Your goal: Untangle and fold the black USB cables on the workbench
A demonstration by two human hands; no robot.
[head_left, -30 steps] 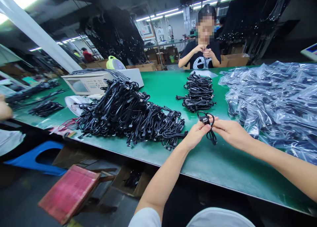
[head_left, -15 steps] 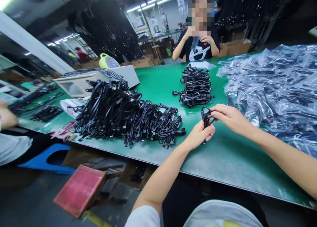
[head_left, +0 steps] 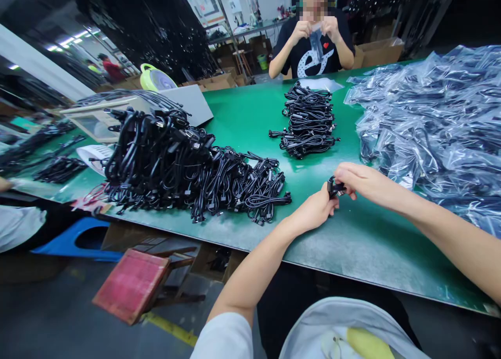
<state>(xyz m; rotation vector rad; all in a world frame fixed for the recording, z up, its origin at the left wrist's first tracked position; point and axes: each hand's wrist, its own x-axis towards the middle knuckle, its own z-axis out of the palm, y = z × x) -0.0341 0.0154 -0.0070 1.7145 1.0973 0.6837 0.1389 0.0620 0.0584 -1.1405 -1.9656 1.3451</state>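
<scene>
Between my two hands, above the green table [head_left: 313, 244], is a small black cable bundle [head_left: 335, 188]. My left hand [head_left: 321, 206] closes round it from the left. My right hand [head_left: 349, 178] grips its other side, thumb and fingers pressed together, and part of the bundle is hidden by my fingers. To the left lies a large heap of coiled black cables [head_left: 164, 163], its near end beside my left forearm. A smaller stack of cable bundles [head_left: 309, 120] lies just beyond my hands.
Clear plastic bags holding dark cables [head_left: 434, 124] pile up on the right. Across the table a person [head_left: 313, 40] holds up a small bag. A green fan [head_left: 156, 78] and a grey box [head_left: 188, 103] stand behind the heap. A red stool [head_left: 133, 283] is below the table edge.
My hands have drawn closer together round the cable bundle, and its upright loop no longer shows. The person opposite has raised the bag. The whole view has shifted slightly.
</scene>
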